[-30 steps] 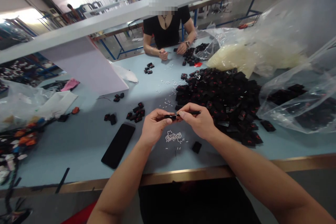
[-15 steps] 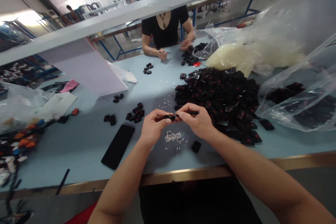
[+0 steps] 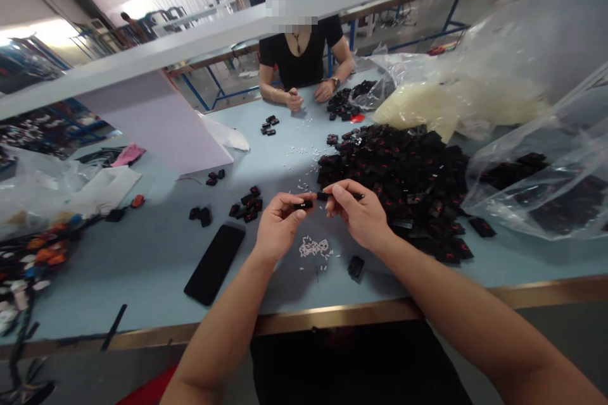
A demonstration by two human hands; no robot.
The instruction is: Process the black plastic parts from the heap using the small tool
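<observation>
Block (image 3: 303, 204), small and black, is pinched between thumb and fingertips of the left hand (image 3: 276, 228), above the bench (image 3: 147, 266) and inward from the middle of its front edge. A slim black tool (image 3: 322, 196) is gripped in the closed fingers of the right hand (image 3: 358, 212), its front end held close to the left fingertips; whether the block is touched by it cannot be told.

Between the hands and the front edge, a heap of small white pieces (image 3: 313, 246) is seen, with a few strays around it. To its right, nearer that edge, a single black housing (image 3: 356, 266) is set down. To the left, a phone (image 3: 215, 264) is laid aslant, its lower end toward the front edge. To the right of the hands, a large pile of black parts (image 3: 399, 164) is spread, flanked by a clear plastic bag (image 3: 546, 196) in which more are held. At the far edge, a person in a black top (image 3: 280, 63) is seen, hands kept low by the bench.
</observation>
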